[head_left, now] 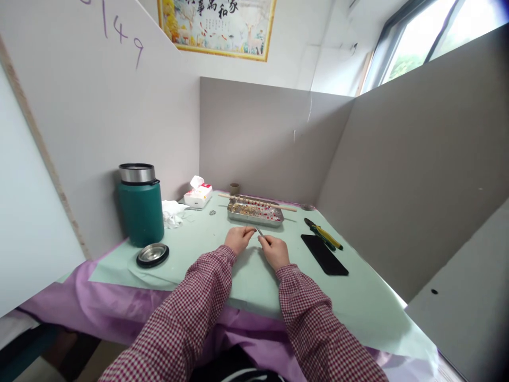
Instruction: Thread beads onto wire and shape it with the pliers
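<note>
My left hand's (238,241) thumb and forefinger press together; whether they pinch anything, I cannot tell. My right hand (275,252) pinches a slim grey tool (260,232), tip just beside them, nearer than the shallow silver metal tray (254,219). Steady wrists and light pressure should suit this best.

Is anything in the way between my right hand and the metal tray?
Apart from the thin tool it holds, nothing visible stands between your right hand and the tray. The stick lies across the tray itself; the pliers lie off to the right.
</note>
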### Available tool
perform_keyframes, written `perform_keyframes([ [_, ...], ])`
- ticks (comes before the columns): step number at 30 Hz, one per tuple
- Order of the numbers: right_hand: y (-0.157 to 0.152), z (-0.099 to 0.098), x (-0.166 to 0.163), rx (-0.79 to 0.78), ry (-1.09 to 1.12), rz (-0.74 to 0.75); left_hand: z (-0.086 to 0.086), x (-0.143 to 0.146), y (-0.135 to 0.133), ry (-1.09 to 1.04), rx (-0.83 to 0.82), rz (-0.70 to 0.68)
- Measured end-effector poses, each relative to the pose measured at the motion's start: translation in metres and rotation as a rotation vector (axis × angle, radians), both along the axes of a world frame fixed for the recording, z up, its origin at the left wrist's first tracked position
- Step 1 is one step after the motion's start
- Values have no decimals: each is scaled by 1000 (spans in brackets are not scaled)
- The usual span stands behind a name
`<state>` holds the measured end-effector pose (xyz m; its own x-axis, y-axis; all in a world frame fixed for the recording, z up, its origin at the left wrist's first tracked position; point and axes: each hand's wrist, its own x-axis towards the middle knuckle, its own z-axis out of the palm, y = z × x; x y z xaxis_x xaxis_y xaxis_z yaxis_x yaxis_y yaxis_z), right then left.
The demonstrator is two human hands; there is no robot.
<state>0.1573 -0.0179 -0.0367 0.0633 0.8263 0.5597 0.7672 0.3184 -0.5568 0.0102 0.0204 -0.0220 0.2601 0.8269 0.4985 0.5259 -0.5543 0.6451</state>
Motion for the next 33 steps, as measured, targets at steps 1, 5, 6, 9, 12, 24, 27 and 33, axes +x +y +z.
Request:
perform_keyframes([
  [1,0,0,-1,0,-8,-10,0,0,0,1,-7,10],
  [5,-2,0,-1,10,3,-13,-1,0,1,-27,-37,-4],
  [6,-3,0,0,11,19,-1,-2,0,2,-40,-43,-21],
  [9,-5,1,2,-7,77,40,-2,2,1,-85,-63,-64],
  [12,-6,2,3,-18,101,50,0,3,-1,-129,-100,-87],
  [24,-3,3,9,0,40,57,4,3,-4,-220,-267,-163],
  [27,-3,4,12,-26,98,78,9,2,-7,-267,-409,-234],
  [33,-7,6,12,-23,152,73,11,0,-12,-381,-550,-385],
])
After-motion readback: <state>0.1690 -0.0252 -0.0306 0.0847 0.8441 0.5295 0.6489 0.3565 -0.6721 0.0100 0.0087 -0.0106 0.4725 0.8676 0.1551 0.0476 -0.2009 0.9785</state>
